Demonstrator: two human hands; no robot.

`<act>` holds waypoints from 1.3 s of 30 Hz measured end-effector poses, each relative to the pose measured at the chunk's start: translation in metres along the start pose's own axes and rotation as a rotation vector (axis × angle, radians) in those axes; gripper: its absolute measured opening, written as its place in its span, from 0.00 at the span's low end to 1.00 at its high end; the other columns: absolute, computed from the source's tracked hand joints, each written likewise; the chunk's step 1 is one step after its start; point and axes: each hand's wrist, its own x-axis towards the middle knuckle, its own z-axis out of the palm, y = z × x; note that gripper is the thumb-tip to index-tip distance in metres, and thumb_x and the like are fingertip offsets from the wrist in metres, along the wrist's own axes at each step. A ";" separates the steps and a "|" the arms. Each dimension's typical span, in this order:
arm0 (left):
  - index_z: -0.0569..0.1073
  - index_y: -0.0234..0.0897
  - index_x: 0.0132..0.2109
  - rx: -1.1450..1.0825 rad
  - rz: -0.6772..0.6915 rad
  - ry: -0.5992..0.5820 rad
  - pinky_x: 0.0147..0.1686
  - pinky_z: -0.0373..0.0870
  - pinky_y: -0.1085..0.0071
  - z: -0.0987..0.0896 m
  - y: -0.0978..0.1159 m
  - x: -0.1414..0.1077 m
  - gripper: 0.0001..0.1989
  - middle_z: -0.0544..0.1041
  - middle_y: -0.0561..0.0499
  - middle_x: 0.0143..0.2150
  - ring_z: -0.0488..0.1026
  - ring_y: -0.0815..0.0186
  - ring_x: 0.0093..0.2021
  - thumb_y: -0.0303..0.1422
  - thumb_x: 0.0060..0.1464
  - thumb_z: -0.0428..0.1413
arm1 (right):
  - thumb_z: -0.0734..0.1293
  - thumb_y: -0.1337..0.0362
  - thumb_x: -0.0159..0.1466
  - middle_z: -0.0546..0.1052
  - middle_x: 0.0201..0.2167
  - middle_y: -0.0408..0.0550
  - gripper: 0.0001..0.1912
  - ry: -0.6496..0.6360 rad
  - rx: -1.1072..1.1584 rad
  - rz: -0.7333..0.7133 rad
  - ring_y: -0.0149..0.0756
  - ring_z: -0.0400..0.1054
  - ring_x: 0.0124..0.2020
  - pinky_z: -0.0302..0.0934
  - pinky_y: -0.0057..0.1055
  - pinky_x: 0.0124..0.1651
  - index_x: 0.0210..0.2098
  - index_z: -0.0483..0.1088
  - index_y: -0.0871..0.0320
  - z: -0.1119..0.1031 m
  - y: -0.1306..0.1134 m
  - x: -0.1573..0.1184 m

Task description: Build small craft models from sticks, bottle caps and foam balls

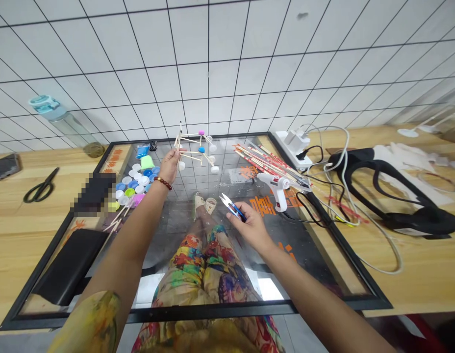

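My left hand [167, 167], a beaded bracelet at its wrist, pinches one end of a small frame of wooden sticks [192, 156]. Pink, blue and white bottle caps are fixed at its joints and ends. The frame is held up over the far part of the glass panel [183, 220]. In my right hand [251, 228] are blue-handled thread snips [233, 207], blades pointing up and left, slightly apart. Beside my left wrist lies a cluster of loose bottle caps [142, 180]. A white hot glue gun [277, 189] rests to the right, beyond my right hand.
Wooden skewers in red-striped wrappers [266, 159] lie behind the glue gun. At right are a power strip [291, 147], tangled cables and a black headset strap [392, 191]. Black scissors [41, 186], a water bottle [67, 125] and a black case [71, 267] are at left.
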 end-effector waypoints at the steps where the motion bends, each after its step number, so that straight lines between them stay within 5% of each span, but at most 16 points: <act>1: 0.79 0.39 0.36 0.012 -0.006 0.008 0.49 0.71 0.66 0.000 -0.001 0.001 0.13 0.81 0.45 0.44 0.74 0.62 0.46 0.44 0.54 0.62 | 0.69 0.53 0.60 0.69 0.24 0.39 0.12 0.001 -0.002 0.004 0.30 0.58 0.25 0.53 0.28 0.29 0.34 0.71 0.55 0.000 0.000 0.000; 7: 0.78 0.37 0.46 0.087 0.001 0.155 0.60 0.67 0.62 0.017 0.002 -0.005 0.13 0.78 0.43 0.55 0.71 0.56 0.60 0.38 0.55 0.62 | 0.69 0.53 0.59 0.69 0.24 0.40 0.12 -0.009 -0.007 0.012 0.31 0.59 0.26 0.55 0.29 0.30 0.34 0.71 0.55 -0.002 0.000 0.000; 10: 0.76 0.38 0.52 0.198 0.105 0.280 0.61 0.66 0.61 0.022 0.023 -0.045 0.17 0.75 0.42 0.61 0.70 0.56 0.63 0.35 0.56 0.62 | 0.69 0.53 0.59 0.69 0.25 0.41 0.12 -0.009 -0.018 -0.009 0.33 0.61 0.27 0.56 0.29 0.32 0.34 0.72 0.55 -0.004 0.002 -0.001; 12: 0.76 0.39 0.53 0.310 0.197 0.133 0.56 0.71 0.61 0.015 0.045 -0.087 0.17 0.77 0.43 0.57 0.73 0.56 0.59 0.36 0.56 0.61 | 0.69 0.53 0.59 0.69 0.25 0.41 0.12 -0.008 -0.034 -0.014 0.33 0.61 0.28 0.56 0.30 0.32 0.34 0.72 0.55 -0.006 0.004 -0.002; 15: 0.80 0.38 0.45 0.620 0.256 -0.175 0.44 0.75 0.66 -0.020 0.085 -0.149 0.13 0.81 0.43 0.49 0.77 0.57 0.49 0.38 0.55 0.61 | 0.70 0.51 0.58 0.70 0.25 0.41 0.13 -0.007 -0.059 -0.013 0.34 0.61 0.27 0.56 0.31 0.32 0.34 0.72 0.54 -0.007 0.007 -0.001; 19: 0.82 0.39 0.39 1.241 0.180 0.020 0.47 0.72 0.66 -0.102 0.134 -0.187 0.10 0.83 0.44 0.41 0.78 0.58 0.44 0.36 0.56 0.56 | 0.71 0.50 0.57 0.70 0.24 0.42 0.13 0.012 -0.084 -0.022 0.35 0.60 0.26 0.55 0.32 0.31 0.34 0.73 0.53 -0.006 0.010 -0.002; 22: 0.83 0.39 0.35 1.552 -0.175 0.052 0.38 0.69 0.67 -0.151 0.147 -0.182 0.11 0.84 0.43 0.37 0.79 0.55 0.40 0.38 0.54 0.57 | 0.71 0.51 0.57 0.70 0.23 0.42 0.13 0.021 -0.079 -0.029 0.35 0.60 0.26 0.53 0.32 0.30 0.33 0.74 0.53 -0.004 0.011 -0.003; 24: 0.83 0.39 0.34 1.593 -0.308 0.000 0.35 0.67 0.67 -0.163 0.144 -0.172 0.12 0.83 0.42 0.34 0.79 0.53 0.39 0.39 0.53 0.57 | 0.71 0.51 0.57 0.70 0.23 0.42 0.13 0.025 -0.084 -0.031 0.35 0.60 0.26 0.53 0.33 0.30 0.34 0.74 0.53 -0.004 0.011 -0.003; 31: 0.79 0.36 0.28 1.671 -0.391 -0.167 0.37 0.69 0.65 -0.137 0.116 -0.145 0.11 0.82 0.37 0.34 0.79 0.49 0.41 0.39 0.48 0.61 | 0.71 0.51 0.56 0.70 0.25 0.42 0.14 0.040 -0.100 -0.059 0.34 0.59 0.27 0.53 0.32 0.32 0.34 0.73 0.55 -0.003 0.009 -0.003; 39: 0.79 0.32 0.34 1.689 -0.365 -0.213 0.39 0.70 0.64 -0.121 0.095 -0.132 0.14 0.82 0.33 0.38 0.79 0.48 0.42 0.39 0.48 0.59 | 0.71 0.52 0.57 0.70 0.26 0.42 0.13 0.004 -0.126 -0.056 0.34 0.60 0.28 0.53 0.32 0.33 0.35 0.73 0.55 -0.003 0.012 -0.002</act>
